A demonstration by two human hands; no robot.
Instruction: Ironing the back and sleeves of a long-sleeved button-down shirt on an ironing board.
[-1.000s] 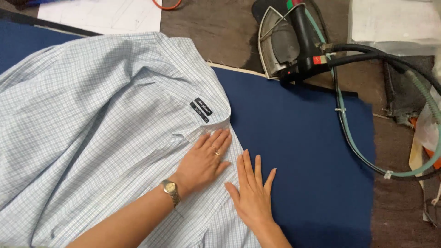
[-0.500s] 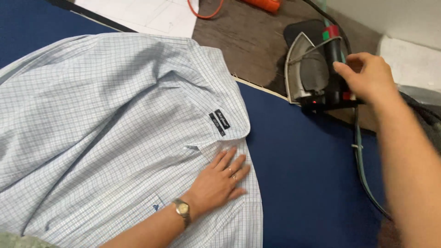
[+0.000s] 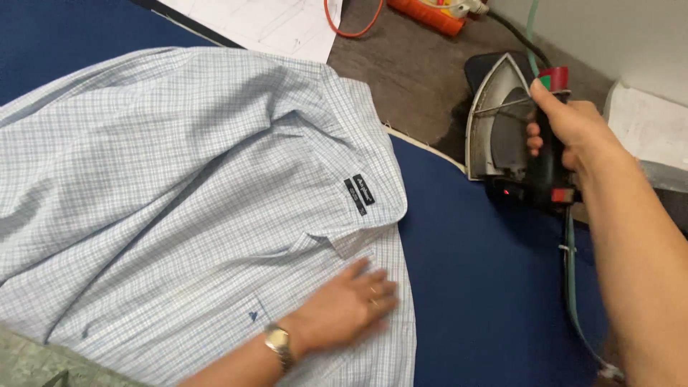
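My right hand grips the heavy black steam iron by its handle; left hand flattens the soft checked shirt.

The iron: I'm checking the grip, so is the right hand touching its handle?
Touching. The head view shows the right hand wrapped around the black handle of the iron.

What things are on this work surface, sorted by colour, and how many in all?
Blue: 2 (checked shirt, ironing pad)
Black: 1 (iron, held by the right hand)
Orange: 2 (power strip, cord)
White: 1 (paper sheet)
Total: 6
The left hand presses on the shirt.
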